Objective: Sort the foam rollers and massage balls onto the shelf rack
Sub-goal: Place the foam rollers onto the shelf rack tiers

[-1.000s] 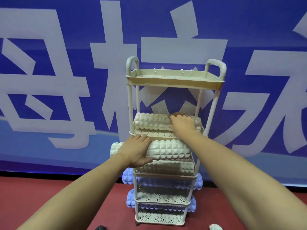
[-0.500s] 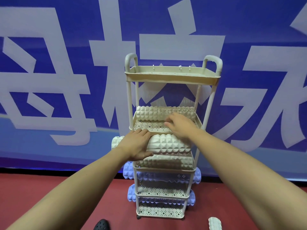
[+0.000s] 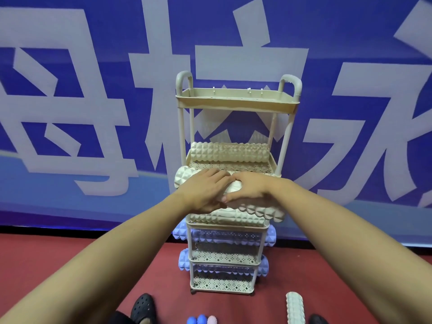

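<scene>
A beige shelf rack (image 3: 237,105) stands before a blue banner. A cream foam roller (image 3: 229,152) lies at the back of its second shelf. My left hand (image 3: 202,191) and my right hand (image 3: 249,188) both rest on another cream roller (image 3: 183,178) in front of the rack, fingers curved over it; its ends stick out left and right. Under it a third cream roller (image 3: 226,217) lies on the third shelf. Two purple rollers (image 3: 180,231) (image 3: 184,260) fill the lower shelves. On the floor lie a pale green roller (image 3: 294,307) and massage balls (image 3: 202,320).
The floor is red carpet (image 3: 70,253). Black shoes (image 3: 142,308) show at the bottom edge on both sides of the balls. The rack's top tray holds nothing visible. The banner wall is close behind the rack.
My right hand left the roller on the second shelf and came down beside my left hand on the front roller. That roller has risen and shifted right. The view tilted down, showing the floor items.
</scene>
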### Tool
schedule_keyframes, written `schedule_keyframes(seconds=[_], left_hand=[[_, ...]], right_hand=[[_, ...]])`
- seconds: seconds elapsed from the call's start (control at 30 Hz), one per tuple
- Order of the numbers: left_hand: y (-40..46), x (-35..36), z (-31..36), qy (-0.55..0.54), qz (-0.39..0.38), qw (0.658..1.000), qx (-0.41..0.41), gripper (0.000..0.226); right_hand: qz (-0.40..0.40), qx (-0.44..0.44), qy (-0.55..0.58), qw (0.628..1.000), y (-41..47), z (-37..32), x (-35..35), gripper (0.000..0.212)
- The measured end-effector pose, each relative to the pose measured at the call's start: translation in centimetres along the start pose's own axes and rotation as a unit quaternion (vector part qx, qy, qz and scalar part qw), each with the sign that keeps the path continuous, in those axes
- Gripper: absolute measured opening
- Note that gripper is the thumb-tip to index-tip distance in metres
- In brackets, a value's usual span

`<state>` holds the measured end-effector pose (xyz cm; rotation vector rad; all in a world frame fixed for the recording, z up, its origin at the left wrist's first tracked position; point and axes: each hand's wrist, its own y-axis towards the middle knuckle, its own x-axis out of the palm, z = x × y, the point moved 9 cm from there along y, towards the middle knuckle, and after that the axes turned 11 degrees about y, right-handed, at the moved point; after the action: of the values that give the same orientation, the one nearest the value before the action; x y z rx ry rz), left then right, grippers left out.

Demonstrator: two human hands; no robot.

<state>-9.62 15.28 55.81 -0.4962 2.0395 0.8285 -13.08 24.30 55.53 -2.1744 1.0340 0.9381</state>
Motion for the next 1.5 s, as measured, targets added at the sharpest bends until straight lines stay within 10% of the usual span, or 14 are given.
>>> schedule_keyframes(seconds=[0.9,1.5], left_hand=[[-2.3,1.2,-6.2,-0.031,-0.007,0.976,-0.217,0.061],[-5.9,5.5,-7.1,-0.052,-0.040,0.972,-0.226,0.049]], right_hand=[[0.165,0.006,-0.299,0.940,4.2,0.0,-8.3,0.090],[0.154,0.026,-0.289,0.944,9.9,1.9,-5.5,0.056]])
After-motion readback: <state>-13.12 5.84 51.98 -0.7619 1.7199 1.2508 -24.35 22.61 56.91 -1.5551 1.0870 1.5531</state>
